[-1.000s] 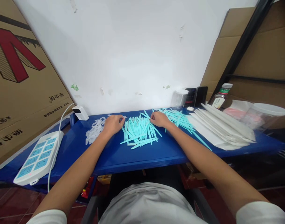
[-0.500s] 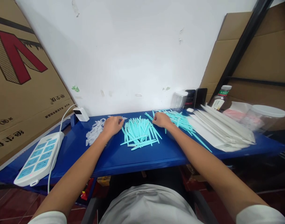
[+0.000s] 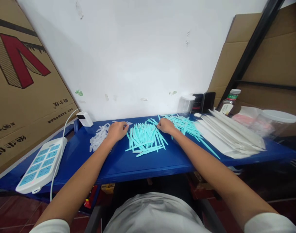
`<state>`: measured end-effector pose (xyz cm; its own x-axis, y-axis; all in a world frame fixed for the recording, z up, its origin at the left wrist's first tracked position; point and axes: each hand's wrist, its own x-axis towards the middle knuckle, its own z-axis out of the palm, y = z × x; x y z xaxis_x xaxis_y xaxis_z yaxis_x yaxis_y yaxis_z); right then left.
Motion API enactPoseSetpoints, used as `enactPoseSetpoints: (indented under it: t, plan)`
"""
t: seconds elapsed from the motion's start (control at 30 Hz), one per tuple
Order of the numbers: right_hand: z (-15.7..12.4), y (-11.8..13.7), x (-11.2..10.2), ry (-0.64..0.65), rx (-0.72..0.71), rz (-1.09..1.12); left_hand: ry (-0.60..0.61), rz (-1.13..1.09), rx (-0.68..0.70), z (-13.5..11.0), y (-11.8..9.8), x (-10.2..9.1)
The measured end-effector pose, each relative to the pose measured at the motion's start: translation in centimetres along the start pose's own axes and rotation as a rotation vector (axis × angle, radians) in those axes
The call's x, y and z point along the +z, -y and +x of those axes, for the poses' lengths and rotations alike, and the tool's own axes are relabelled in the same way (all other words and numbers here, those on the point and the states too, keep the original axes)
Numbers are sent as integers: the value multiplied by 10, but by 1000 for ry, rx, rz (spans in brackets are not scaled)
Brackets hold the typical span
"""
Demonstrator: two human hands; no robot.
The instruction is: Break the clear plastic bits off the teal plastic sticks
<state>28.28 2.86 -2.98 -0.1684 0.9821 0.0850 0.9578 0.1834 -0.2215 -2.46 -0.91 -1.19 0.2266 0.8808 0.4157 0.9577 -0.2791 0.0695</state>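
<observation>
My left hand is closed in a pinch at the right side of a pile of small translucent white plastic pieces. What its fingertips hold, if anything, is too small to make out. Thin turquoise plastic sticks form a heap between my hands, with several lying crosswise at its front. My right hand pinches a turquoise stick at the heap's upper right. Behind and to the right of that hand, a looser pile of turquoise sticks spreads over the blue table.
A white power strip and a white charger with a cable stand left. On the right are flat white packets, a clear lidded jar, a bottle and another jar. Cardboard leans at the left.
My right hand has moved slightly left and toward me, closer to the middle heap, with the turquoise stick. My left hand has hardly moved.
</observation>
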Motion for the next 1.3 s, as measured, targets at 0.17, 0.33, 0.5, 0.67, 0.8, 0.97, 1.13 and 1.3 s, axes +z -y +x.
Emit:
enactPoseSetpoints:
  t: [0.17, 0.33, 0.5, 0.67, 0.8, 0.97, 1.13, 1.3]
  plan:
    - [-2, 0, -1, 6, 8, -21, -3, 24, -18, 3, 7, 3]
    - [-4, 0, 1, -43, 27, -16, 10, 5, -60, 5, 16, 5]
    - [1, 2, 3, 8, -14, -22, -98, -37, 8, 9, 27, 14]
    - [2, 5, 4, 37, -12, -42, 37, -123, 146, 20, 38, 34]
    - [-1, 9, 7, 21, -9, -58, 175, -162, 165, 23, 36, 45]
    - [-4, 11, 10, 17, -37, -61, 129, -161, 174, 22, 34, 39]
    - [-2, 4, 5, -3, -77, -33, 55, -194, 183, 26, 35, 37]
    - [-3, -4, -3, -35, -148, 92, -13, -289, 187, 27, 37, 46]
